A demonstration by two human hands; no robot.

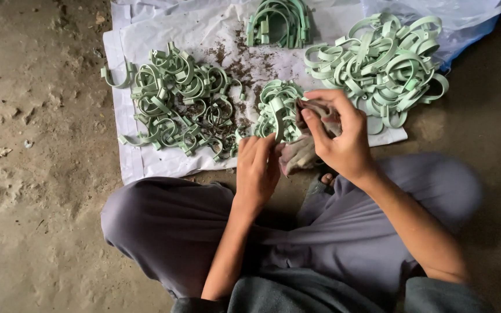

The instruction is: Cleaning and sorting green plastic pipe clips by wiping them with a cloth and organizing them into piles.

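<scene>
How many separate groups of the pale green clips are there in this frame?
4: a dirty heap on the sheet's left, a neat stack at top centre, a big heap at right, and a bunch in the left hand.

clips in the hands [278, 110]: pale green
left pile [178, 104]: pale green, brown dirt among it
right pile [384, 64]: lighter mint green
far stack [279, 23]: green
sheet [129, 156]: white, brown specks
rag [302, 152]: grey-brown
trousers [169, 226]: grey-violet, plain
floor [36, 174]: brown-grey

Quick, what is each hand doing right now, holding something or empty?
Left hand: closed on a bundle of pale green clips.
Right hand: closed on a greyish rag, pressed against the same bundle.
</scene>
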